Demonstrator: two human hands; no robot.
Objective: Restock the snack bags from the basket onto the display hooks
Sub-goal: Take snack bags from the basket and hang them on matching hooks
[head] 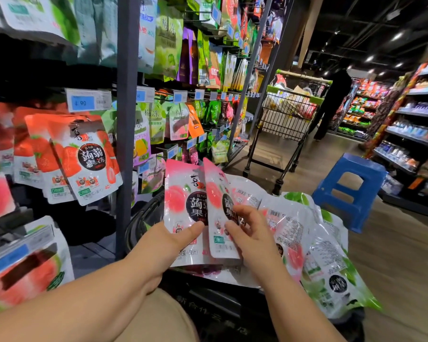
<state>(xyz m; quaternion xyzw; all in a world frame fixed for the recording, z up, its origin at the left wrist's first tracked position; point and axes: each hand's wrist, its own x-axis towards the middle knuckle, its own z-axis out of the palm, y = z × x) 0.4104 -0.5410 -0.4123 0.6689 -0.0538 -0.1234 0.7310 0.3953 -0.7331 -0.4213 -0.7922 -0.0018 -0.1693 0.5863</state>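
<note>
In the head view, the left hand (pixel 167 245) holds a pink peach jelly bag (pixel 183 201), its grip pinching the lower part with the thumb in front. The right hand (pixel 251 234) pinches a second pink bag (pixel 216 191) just beside it. Both bags are over the black basket (pixel 215 302), right of the hanging strawberry bags (pixel 84 156).

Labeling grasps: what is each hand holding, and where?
Left hand holds a pink peach bag by its lower half, thumb on the front. Right hand pinches a second pink bag, also low down.
</note>
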